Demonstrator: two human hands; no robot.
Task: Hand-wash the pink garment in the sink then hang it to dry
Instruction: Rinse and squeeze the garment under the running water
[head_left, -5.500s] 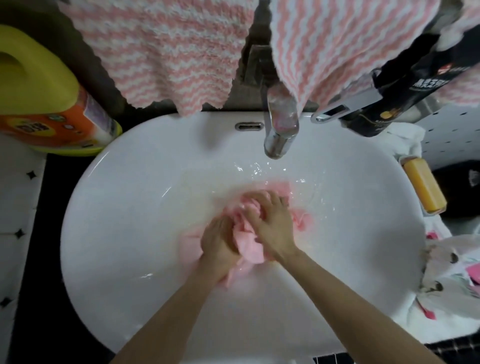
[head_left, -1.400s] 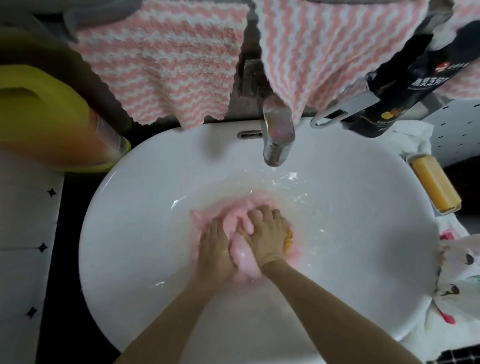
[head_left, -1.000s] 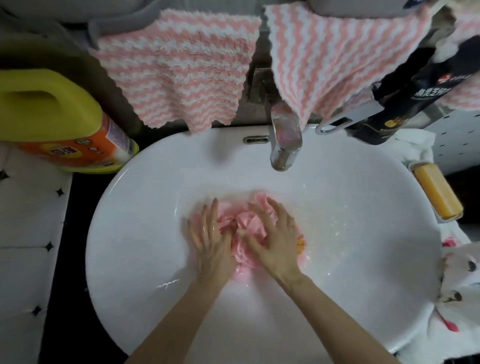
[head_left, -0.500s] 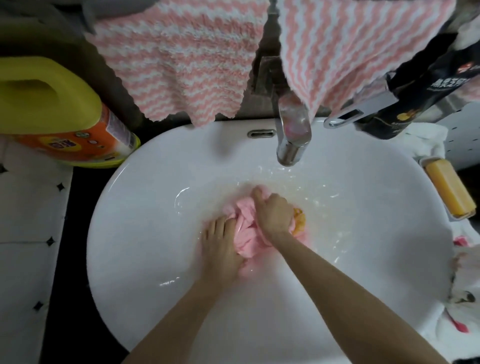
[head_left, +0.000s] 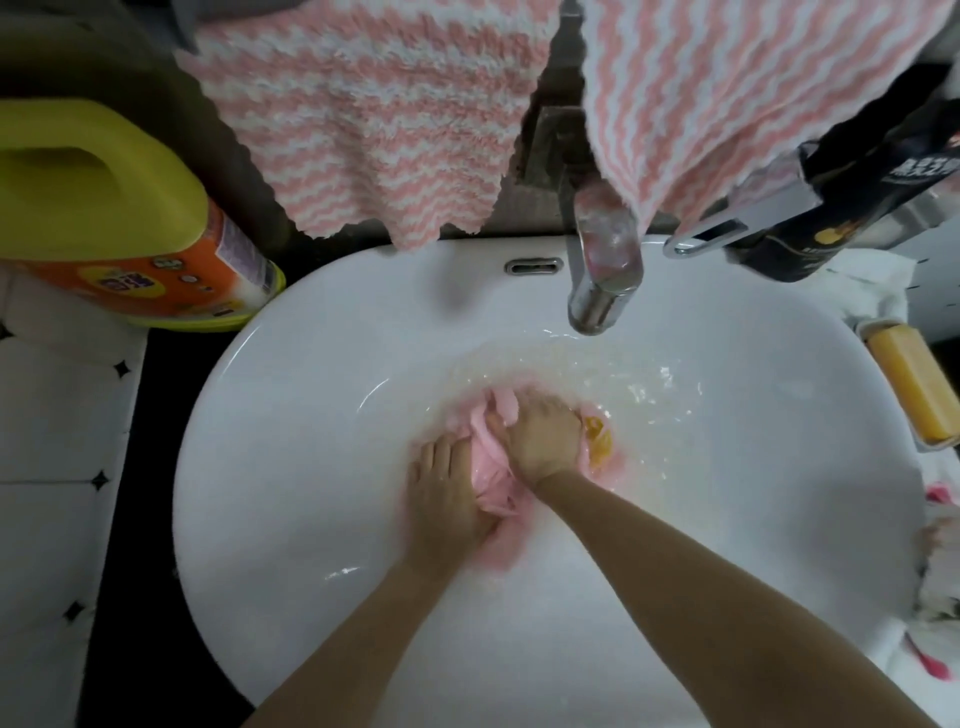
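The pink garment (head_left: 491, 457) sits bunched in shallow water at the centre of the sink (head_left: 311, 389). My right hand (head_left: 543, 439) has gone from splayed flat a second ago to a clenched grip on the wad; my left hand (head_left: 447, 499) pins its seven o'clock edge – grip loose, fingers flat. So scrubbing continues, and hanging is far off. An orange patch at three o'clock is half hidden – I can't identify it.
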